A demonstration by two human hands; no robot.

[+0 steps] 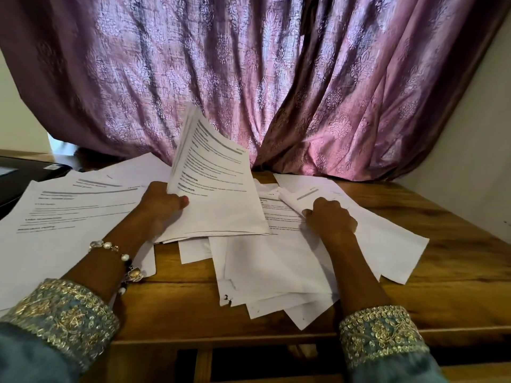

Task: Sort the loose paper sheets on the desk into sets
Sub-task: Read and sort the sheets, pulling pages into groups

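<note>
White printed sheets lie scattered over the wooden desk (442, 244). My left hand (160, 205) grips a raised bundle of printed sheets (218, 186) by its left edge, with the top tilted up toward the curtain. My right hand (330, 219) pinches the curled corner of one sheet (309, 192) on the right-hand spread. A heap of blank-side-up sheets (276, 275) lies between my forearms. Further printed pages (69, 217) are spread at the left.
A purple patterned curtain (249, 78) hangs right behind the desk. A black device (25, 175) sits at the far left edge. A white wall (475, 134) bounds the right side. Bare wood shows at the desk's right and along its front edge.
</note>
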